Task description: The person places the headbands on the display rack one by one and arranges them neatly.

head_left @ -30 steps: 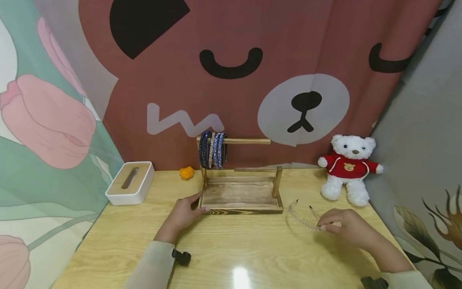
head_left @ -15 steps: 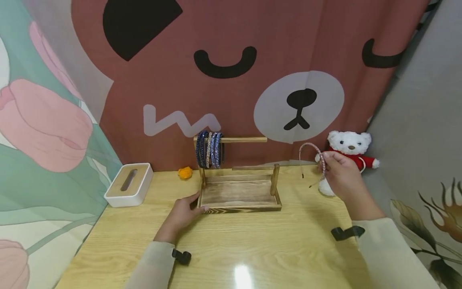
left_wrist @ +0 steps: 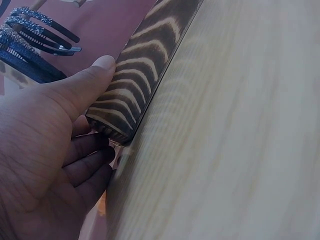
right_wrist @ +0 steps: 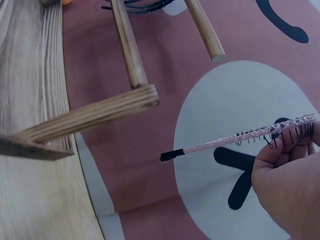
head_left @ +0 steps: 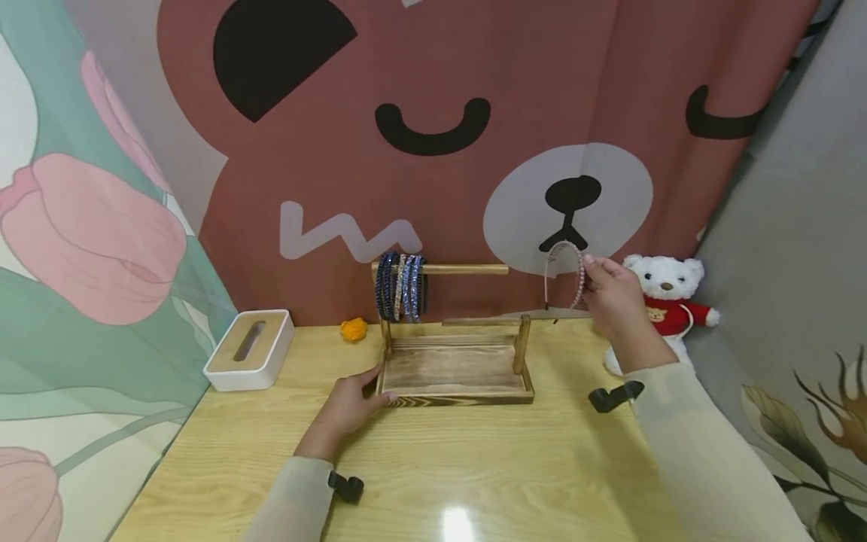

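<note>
My left hand [head_left: 345,410] grips the front left corner of a wooden headband stand [head_left: 455,400]. In the left wrist view its thumb lies along the dark-grained edge [left_wrist: 140,75], with the other fingers curled at the end. Several dark blue, silver and light blue headbands [head_left: 401,286] hang at the left end of the stand's upper rod [head_left: 467,269]. Beyond the rod's free right end, my right hand [head_left: 615,297] pinches a pink headband [head_left: 580,280] by its side, its ends pointing down. A black tip on this pink headband [right_wrist: 215,143] shows in the right wrist view.
A white tissue box [head_left: 247,352] with a wooden lid stands at the table's left. Near the stand's back left lies a small orange object [head_left: 353,329]. The white teddy bear [head_left: 667,312] in red sits behind my right forearm. A bear-print curtain [head_left: 440,196] hangs behind.
My right hand has raised the pink headband from just above the table at the right and carried it leftward to rod height. The left hand has stayed at the stand's corner.
</note>
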{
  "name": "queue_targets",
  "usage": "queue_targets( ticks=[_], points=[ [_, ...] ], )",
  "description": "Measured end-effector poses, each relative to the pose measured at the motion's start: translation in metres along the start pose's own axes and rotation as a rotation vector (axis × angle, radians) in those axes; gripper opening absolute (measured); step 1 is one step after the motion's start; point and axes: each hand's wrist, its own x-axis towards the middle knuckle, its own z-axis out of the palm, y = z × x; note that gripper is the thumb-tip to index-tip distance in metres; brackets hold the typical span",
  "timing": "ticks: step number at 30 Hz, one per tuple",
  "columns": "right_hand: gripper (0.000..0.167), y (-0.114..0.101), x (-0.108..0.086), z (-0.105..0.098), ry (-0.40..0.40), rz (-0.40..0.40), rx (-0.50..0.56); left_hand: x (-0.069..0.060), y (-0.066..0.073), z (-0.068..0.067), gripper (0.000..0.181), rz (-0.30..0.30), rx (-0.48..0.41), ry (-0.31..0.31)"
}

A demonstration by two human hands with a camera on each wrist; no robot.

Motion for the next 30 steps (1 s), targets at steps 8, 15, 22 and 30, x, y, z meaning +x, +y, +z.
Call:
queue_targets(
  ticks=[8,15,22,30],
  points=[
    [0.017,0.016,0.009,0.042,0.103,0.003,-0.141,0.001,0.002,-0.002,0.075,-0.025,-0.004,-0.016],
    [0.024,0.053,0.005,0.110,0.110,-0.008,-0.306,0.002,0.000,-0.001,0.076,-0.008,-0.012,-0.023],
    [0.032,0.096,-0.006,0.167,0.061,-0.023,-0.453,0.002,0.001,-0.001,0.076,-0.006,-0.031,-0.014],
    [0.027,0.132,-0.010,0.197,0.127,-0.012,-0.425,0.004,-0.002,0.000,0.075,-0.004,-0.014,-0.010]
  ],
)
